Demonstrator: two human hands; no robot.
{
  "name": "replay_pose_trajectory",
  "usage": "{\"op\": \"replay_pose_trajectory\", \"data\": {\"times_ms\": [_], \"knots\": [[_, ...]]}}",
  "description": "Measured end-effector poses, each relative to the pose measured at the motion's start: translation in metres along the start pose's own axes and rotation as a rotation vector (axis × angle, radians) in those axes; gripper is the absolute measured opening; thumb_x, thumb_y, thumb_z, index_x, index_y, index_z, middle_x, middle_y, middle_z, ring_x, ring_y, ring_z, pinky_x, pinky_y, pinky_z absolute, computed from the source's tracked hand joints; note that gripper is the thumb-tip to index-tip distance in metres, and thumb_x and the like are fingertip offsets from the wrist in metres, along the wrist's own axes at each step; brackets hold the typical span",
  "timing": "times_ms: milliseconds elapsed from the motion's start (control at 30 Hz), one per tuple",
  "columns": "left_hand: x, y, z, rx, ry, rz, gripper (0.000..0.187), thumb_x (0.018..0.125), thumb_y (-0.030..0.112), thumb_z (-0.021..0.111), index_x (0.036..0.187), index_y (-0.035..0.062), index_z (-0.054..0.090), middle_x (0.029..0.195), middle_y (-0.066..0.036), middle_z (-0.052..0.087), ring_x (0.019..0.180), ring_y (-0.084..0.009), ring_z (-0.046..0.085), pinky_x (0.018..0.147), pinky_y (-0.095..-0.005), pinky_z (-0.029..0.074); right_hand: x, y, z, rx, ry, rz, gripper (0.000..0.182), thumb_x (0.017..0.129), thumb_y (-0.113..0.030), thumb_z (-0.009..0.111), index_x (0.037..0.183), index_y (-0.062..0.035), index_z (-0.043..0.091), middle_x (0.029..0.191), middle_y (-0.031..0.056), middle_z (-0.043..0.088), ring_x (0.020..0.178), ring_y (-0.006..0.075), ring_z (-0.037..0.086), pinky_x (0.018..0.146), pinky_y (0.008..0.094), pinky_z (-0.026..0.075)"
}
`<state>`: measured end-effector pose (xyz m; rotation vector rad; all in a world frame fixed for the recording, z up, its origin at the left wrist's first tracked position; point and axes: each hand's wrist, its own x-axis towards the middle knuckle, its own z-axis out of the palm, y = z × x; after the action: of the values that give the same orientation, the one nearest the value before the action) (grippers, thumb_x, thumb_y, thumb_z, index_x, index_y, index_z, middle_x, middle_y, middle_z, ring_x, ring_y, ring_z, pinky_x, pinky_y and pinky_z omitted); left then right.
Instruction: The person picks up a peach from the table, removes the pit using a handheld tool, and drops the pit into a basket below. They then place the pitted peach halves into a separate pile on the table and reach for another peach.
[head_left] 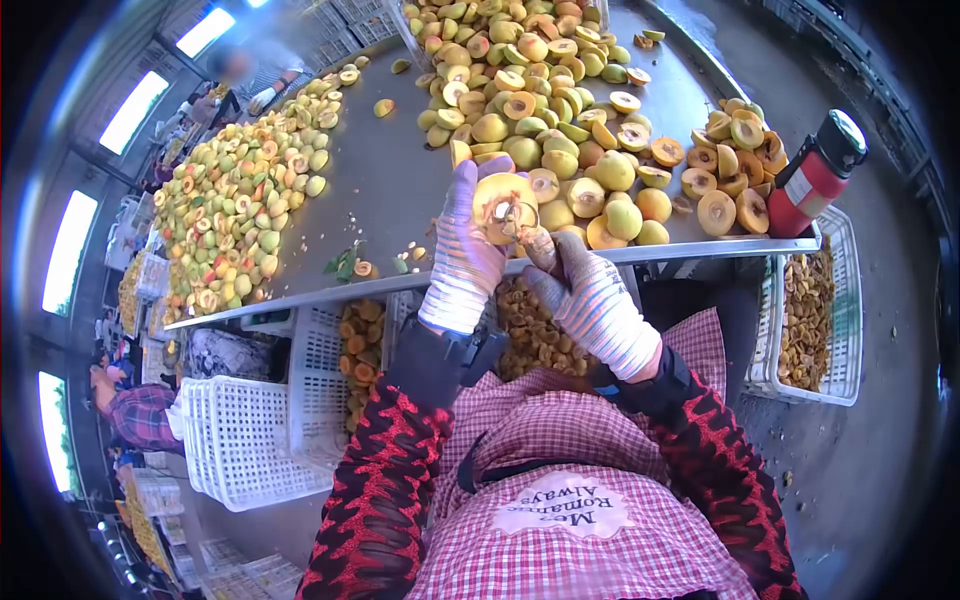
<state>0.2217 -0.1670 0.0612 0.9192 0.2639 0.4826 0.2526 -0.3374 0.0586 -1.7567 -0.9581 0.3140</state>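
My left hand [466, 240], in a striped glove with purple fingertips, is closed around a halved yellow fruit [492, 205], its cut face up with the pit area showing. My right hand [590, 292], gloved too, grips a small tool [541, 250] whose tip is at the middle of the cut face. Both hands are over the front edge of the metal table [390, 200]. Just beyond them lies a large pile of whole and halved fruits [560, 130]. Below, between my wrists, is a container of brown pieces [535, 330].
A red bottle [812, 180] stands at the table's right corner beside fruit halves [735, 165]. Another fruit pile [250, 190] lies at left. White crates stand below left [250, 440] and right [848, 300]. A person in plaid [145, 415] is at far left; another person [270, 75] is beyond the table.
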Motion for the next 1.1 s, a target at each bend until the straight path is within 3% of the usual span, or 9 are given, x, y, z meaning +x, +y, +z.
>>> {"op": "replay_pose_trajectory", "data": {"times_ms": [267, 433, 533, 633, 667, 833, 900, 1000, 1100], "knots": [[-0.036, -0.005, 0.021, -0.096, 0.124, 0.182, 0.049, 0.092, 0.046, 0.047, 0.106, 0.0005, 0.058, 0.103, -0.013, 0.063, 0.095, -0.0241, 0.062, 0.087, -0.0369, 0.05, -0.01, -0.022, 0.026, -0.087, 0.189, -0.087, 0.024, 0.085, -0.011, 0.062, 0.099, -0.002, 0.045, 0.078, 0.0203, 0.06, 0.075, 0.0405, 0.061, 0.06, 0.0419, 0.047], [-0.048, -0.002, 0.021, 0.008, 0.096, 0.292, 0.045, 0.093, 0.042, 0.047, 0.109, 0.001, 0.056, 0.109, -0.014, 0.061, 0.1, -0.0239, 0.06, 0.092, -0.0368, 0.047, -0.005, -0.017, 0.035, -0.065, 0.113, -0.128, 0.024, 0.085, -0.013, 0.063, 0.098, -0.0019, 0.046, 0.075, 0.0156, 0.059, 0.069, 0.0296, 0.061, 0.062, 0.0385, 0.048], [-0.051, 0.017, 0.019, -0.101, -0.025, 0.094, 0.032, 0.097, 0.025, 0.043, 0.119, 0.0021, 0.048, 0.11, -0.011, 0.059, 0.102, -0.0212, 0.059, 0.09, -0.0314, 0.049, -0.007, -0.013, 0.04, -0.099, 0.111, -0.308, 0.022, 0.086, -0.014, 0.062, 0.097, -0.0015, 0.047, 0.074, 0.0134, 0.057, 0.067, 0.0244, 0.058, 0.062, 0.0367, 0.047], [-0.052, 0.026, 0.019, 0.144, 0.018, 0.077, 0.041, 0.09, 0.037, 0.054, 0.108, 0.0006, 0.058, 0.105, -0.013, 0.063, 0.094, -0.0218, 0.062, 0.083, -0.0349, 0.05, -0.016, -0.011, 0.044, -0.102, 0.124, -0.459, 0.02, 0.087, -0.014, 0.06, 0.096, -0.0012, 0.048, 0.073, 0.0114, 0.057, 0.065, 0.0201, 0.055, 0.061, 0.0339, 0.046], [-0.044, 0.02, 0.008, 0.342, -0.04, 0.237, 0.039, 0.089, 0.036, 0.058, 0.104, -0.0001, 0.061, 0.099, -0.012, 0.065, 0.088, -0.0206, 0.063, 0.078, -0.0328, 0.052, -0.017, -0.012, 0.045, -0.053, 0.109, -0.431, 0.019, 0.087, -0.014, 0.06, 0.096, -0.0013, 0.048, 0.073, 0.0105, 0.057, 0.063, 0.0185, 0.054, 0.059, 0.0324, 0.046], [-0.049, 0.041, 0.014, 0.4, -0.081, -0.021, 0.038, 0.087, 0.034, 0.062, 0.102, -0.001, 0.063, 0.09, -0.009, 0.067, 0.077, -0.0162, 0.064, 0.072, -0.0302, 0.053, -0.025, -0.04, 0.019, 0.878, -0.377, 0.368, 0.017, 0.09, -0.02, 0.055, 0.095, -0.0048, 0.048, 0.066, 0.0016, 0.054, 0.044, 0.0071, 0.049, 0.04, 0.0193, 0.041], [-0.05, 0.039, 0.012, 0.418, -0.049, -0.025, 0.039, 0.086, 0.034, 0.063, 0.103, -0.0008, 0.063, 0.09, -0.009, 0.067, 0.077, -0.0155, 0.064, 0.071, -0.0298, 0.053, -0.02, -0.042, 0.011, 0.884, -0.426, 0.383, 0.018, 0.089, -0.021, 0.054, 0.096, -0.0056, 0.047, 0.064, 0.0015, 0.053, 0.043, 0.008, 0.049, 0.037, 0.0204, 0.042], [-0.045, 0.042, 0.009, 0.565, -0.139, -0.1, 0.036, 0.086, 0.032, 0.064, 0.103, -0.0002, 0.063, 0.088, -0.008, 0.067, 0.076, -0.0148, 0.064, 0.07, -0.0283, 0.053, -0.016, -0.02, 0.035, 0.263, -0.101, -0.007, 0.013, 0.087, -0.013, 0.054, 0.088, -0.0022, 0.048, 0.065, 0.0049, 0.054, 0.048, 0.0123, 0.05, 0.047, 0.0249, 0.042], [-0.035, 0.027, 0.004, 0.444, 0.02, -0.091, 0.033, 0.087, 0.03, 0.063, 0.101, -0.0001, 0.063, 0.086, -0.008, 0.067, 0.076, -0.0142, 0.064, 0.069, -0.0269, 0.052, -0.009, -0.03, 0.019, 0.75, -0.375, 0.452, 0.013, 0.086, -0.014, 0.054, 0.088, -0.002, 0.048, 0.064, 0.0053, 0.054, 0.047, 0.0122, 0.051, 0.044, 0.0242, 0.042]]}}
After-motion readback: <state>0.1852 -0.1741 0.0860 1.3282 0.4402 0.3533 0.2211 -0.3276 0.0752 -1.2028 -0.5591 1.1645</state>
